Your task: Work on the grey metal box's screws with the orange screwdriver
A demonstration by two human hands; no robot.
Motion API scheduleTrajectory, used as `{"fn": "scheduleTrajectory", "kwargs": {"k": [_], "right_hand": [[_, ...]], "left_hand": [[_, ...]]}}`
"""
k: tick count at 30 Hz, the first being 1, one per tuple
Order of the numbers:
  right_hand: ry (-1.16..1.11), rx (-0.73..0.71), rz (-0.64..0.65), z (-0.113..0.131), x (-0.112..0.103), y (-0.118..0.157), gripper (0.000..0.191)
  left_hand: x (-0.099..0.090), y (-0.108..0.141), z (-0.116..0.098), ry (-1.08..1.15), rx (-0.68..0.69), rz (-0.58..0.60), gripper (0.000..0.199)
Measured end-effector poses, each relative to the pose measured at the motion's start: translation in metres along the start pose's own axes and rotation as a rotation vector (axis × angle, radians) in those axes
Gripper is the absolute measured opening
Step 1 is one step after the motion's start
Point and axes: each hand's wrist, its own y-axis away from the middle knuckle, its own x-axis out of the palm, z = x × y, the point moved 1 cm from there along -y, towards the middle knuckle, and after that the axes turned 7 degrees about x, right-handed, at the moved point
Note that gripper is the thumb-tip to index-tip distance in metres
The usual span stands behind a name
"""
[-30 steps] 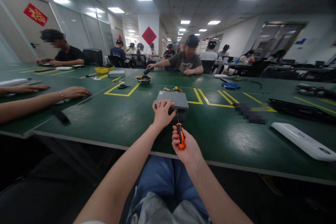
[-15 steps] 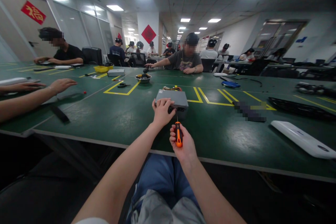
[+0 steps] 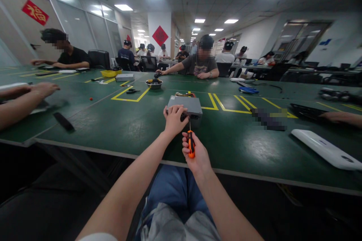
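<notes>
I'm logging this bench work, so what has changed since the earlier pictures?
The right hand swung the screwdriver handle slightly left. At far left, a co-worker's hand drew back leftward; a small red object now shows. At far right, another person's hand has reached the black panel. The left hand stayed on the power supply unit.
</notes>
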Motion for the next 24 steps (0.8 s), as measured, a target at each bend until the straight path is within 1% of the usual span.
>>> {"fn": "scheduleTrajectory", "kwargs": {"k": [2, 5, 8, 14, 20, 24], "right_hand": [[0.006, 0.011, 0.005, 0.0003, -0.0001, -0.0006, 0.023], [0.006, -0.015, -0.02, -0.0002, -0.0022, -0.0035, 0.015], [0.0, -0.032, -0.034, -0.0007, -0.0034, -0.0046, 0.013], [-0.009, 0.0, -0.011, 0.001, -0.0008, -0.0021, 0.023], [-0.016, -0.016, -0.022, 0.0005, -0.0011, -0.0042, 0.017], [-0.007, 0.031, -0.004, 0.0018, 0.001, -0.0018, 0.027]], "left_hand": [[0.0001, 0.0, 0.0002, 0.003, 0.003, -0.001, 0.026], [-0.0009, 0.0001, -0.0003, 0.005, -0.004, 0.005, 0.026], [-0.0023, 0.0, -0.0013, 0.0, -0.012, 0.007, 0.027], [-0.0026, -0.0005, -0.002, 0.001, -0.025, 0.027, 0.028], [-0.0021, -0.0002, -0.002, 0.001, -0.02, 0.011, 0.027], [-0.0018, 0.0, -0.0017, 0.005, -0.014, 0.007, 0.027]]}}
